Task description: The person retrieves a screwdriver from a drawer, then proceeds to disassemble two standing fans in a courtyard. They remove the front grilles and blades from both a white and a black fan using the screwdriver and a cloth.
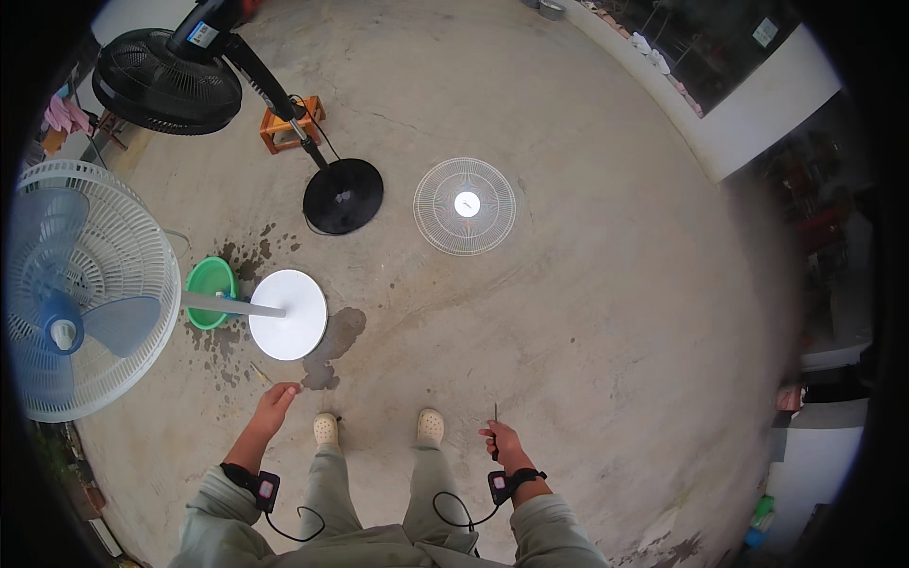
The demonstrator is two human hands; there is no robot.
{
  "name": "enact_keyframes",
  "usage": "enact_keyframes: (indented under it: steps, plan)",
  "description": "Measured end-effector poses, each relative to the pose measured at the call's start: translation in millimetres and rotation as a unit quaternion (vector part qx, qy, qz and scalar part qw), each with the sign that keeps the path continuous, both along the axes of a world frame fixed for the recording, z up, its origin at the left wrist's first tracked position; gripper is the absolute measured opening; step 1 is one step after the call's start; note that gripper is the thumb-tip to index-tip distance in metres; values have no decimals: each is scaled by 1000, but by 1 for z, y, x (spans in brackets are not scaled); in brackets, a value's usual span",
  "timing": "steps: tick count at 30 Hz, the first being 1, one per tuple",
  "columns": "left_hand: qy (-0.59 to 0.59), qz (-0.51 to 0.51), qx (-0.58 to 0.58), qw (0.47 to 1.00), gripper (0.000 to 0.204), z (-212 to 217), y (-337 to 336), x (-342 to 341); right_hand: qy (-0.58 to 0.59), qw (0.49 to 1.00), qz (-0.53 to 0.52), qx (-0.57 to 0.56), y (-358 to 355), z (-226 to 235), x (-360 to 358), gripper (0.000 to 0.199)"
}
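left hand (276,403) loosely open, right hand (502,441) fisted

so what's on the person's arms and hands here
Both hands, left hand and right hand, are bare. Pale grey-green long sleeves reach the wrists. Each wrist carries a black strap with a small black box-shaped device, and a thin black cable trails from each.
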State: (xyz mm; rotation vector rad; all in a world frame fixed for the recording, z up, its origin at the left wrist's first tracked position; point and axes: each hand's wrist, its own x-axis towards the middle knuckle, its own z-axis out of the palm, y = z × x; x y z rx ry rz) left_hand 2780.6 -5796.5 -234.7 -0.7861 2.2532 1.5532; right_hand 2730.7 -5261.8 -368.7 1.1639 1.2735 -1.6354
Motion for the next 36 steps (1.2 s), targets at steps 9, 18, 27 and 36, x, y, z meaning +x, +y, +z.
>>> enact_keyframes:
  steps: [9, 18, 27, 36]
  plan:
    - [-63, 120, -55, 989, 45, 144, -31, 87, 19, 955, -29, 293, 228, 95, 11, 28]
    - [115, 207, -123, 964, 31, 222, -31, 85, 84, 977, 93, 170, 141, 110, -75, 20]
    - [316, 380, -116, 861, 25, 324, -85, 153, 215, 926, 304, 62, -19, 149, -166, 32]
    - [401, 380, -369, 747, 21, 423, -149, 195, 350, 815, 452, 100, -169, 251, -184, 39]
